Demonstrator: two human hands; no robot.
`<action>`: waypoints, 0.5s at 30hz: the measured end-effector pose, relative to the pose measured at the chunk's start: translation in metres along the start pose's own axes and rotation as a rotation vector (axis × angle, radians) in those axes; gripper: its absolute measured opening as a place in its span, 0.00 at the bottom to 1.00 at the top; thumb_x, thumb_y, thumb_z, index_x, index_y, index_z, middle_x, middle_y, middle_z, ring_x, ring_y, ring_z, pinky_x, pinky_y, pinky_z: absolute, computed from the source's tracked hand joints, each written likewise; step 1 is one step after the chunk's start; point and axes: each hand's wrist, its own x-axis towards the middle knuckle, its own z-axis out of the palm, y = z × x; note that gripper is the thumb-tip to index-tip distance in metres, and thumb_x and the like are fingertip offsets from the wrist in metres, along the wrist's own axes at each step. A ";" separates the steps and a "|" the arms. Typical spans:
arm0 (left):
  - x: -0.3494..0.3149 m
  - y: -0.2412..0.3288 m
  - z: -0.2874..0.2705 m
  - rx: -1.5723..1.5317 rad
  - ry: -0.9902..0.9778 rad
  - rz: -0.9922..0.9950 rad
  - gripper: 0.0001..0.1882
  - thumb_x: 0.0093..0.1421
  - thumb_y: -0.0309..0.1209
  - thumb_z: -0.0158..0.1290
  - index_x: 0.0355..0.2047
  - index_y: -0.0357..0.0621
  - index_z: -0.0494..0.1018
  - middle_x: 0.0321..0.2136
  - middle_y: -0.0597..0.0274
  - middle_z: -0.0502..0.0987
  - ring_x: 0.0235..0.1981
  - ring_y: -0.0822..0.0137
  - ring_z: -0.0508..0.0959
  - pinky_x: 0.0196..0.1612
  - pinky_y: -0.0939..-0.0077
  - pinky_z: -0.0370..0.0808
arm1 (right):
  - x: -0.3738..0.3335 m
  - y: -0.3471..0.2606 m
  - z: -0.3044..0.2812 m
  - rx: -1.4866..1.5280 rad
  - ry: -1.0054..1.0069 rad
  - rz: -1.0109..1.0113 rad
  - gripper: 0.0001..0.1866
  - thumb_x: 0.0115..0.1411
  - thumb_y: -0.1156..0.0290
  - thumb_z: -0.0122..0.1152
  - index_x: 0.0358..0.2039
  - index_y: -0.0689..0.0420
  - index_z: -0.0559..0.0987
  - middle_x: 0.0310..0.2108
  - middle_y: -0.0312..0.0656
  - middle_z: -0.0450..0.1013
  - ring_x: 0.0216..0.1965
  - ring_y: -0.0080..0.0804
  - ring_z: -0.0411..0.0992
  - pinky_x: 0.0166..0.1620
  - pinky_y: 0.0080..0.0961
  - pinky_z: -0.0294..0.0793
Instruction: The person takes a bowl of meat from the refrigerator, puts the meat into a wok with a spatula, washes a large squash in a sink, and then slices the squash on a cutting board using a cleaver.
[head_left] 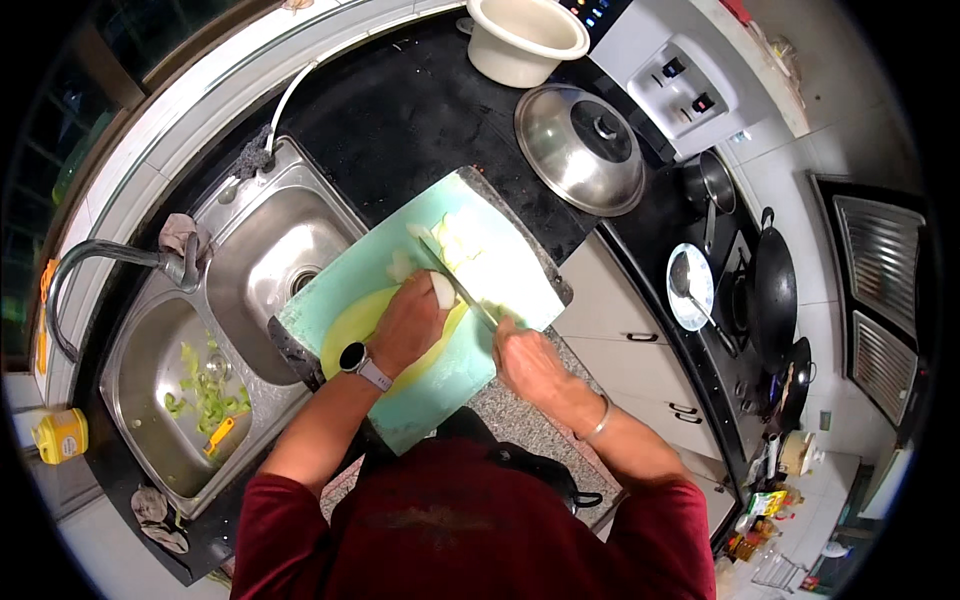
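A light green cutting board (420, 415) lies tilted across the counter edge in front of me. My left hand (415, 315), with a watch at its wrist, is closed over a peeled pale vegetable (443, 290) whose white cut end faces the knife. Long pale-green pieces (345, 328) lie beneath and beside that hand. In my right hand (535, 365) is the handle of a kitchen knife (462, 285); its blade slants up and left, close by the cut end. Thin pale slices (463, 238) are gathered beyond the blade.
Left is a double steel sink (290, 235) holding green peelings (207, 390) and a yellow-handled peeler (220, 435). A steel pot lid (560, 130) and cream pot (510, 55) stand on the black counter. To the right are a bowl with a ladle (690, 265) and a wok (772, 290).
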 end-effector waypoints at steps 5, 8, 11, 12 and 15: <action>0.006 0.003 -0.003 0.028 0.033 0.057 0.06 0.57 0.24 0.57 0.33 0.35 0.72 0.32 0.49 0.73 0.35 0.48 0.73 0.39 0.59 0.72 | -0.004 -0.004 -0.014 0.006 -0.051 0.002 0.08 0.53 0.86 0.48 0.35 0.75 0.71 0.17 0.61 0.73 0.21 0.56 0.77 0.25 0.44 0.79; 0.008 0.007 -0.004 0.023 0.037 0.092 0.06 0.57 0.24 0.57 0.32 0.35 0.72 0.31 0.49 0.73 0.35 0.48 0.73 0.39 0.59 0.72 | 0.007 0.007 0.021 -0.052 0.037 -0.023 0.08 0.53 0.87 0.46 0.34 0.75 0.70 0.18 0.61 0.73 0.22 0.56 0.77 0.25 0.45 0.79; 0.008 0.004 -0.006 0.041 0.016 0.117 0.05 0.58 0.24 0.56 0.32 0.35 0.72 0.31 0.49 0.73 0.35 0.48 0.73 0.38 0.59 0.72 | 0.015 0.004 0.020 -0.026 0.040 -0.014 0.07 0.53 0.87 0.46 0.33 0.74 0.70 0.18 0.62 0.73 0.22 0.57 0.77 0.26 0.45 0.78; 0.008 0.004 -0.008 0.047 0.007 0.110 0.05 0.58 0.24 0.56 0.32 0.35 0.72 0.31 0.50 0.73 0.35 0.48 0.73 0.38 0.59 0.72 | 0.011 0.003 0.010 -0.012 -0.008 0.010 0.07 0.52 0.87 0.46 0.33 0.74 0.70 0.18 0.62 0.73 0.23 0.57 0.77 0.26 0.45 0.79; 0.004 0.002 -0.010 0.070 -0.019 0.070 0.05 0.58 0.24 0.55 0.32 0.35 0.72 0.31 0.50 0.74 0.35 0.48 0.73 0.38 0.58 0.72 | -0.001 -0.011 -0.021 -0.003 -0.069 0.016 0.08 0.52 0.87 0.47 0.34 0.74 0.70 0.19 0.62 0.73 0.23 0.57 0.77 0.26 0.46 0.78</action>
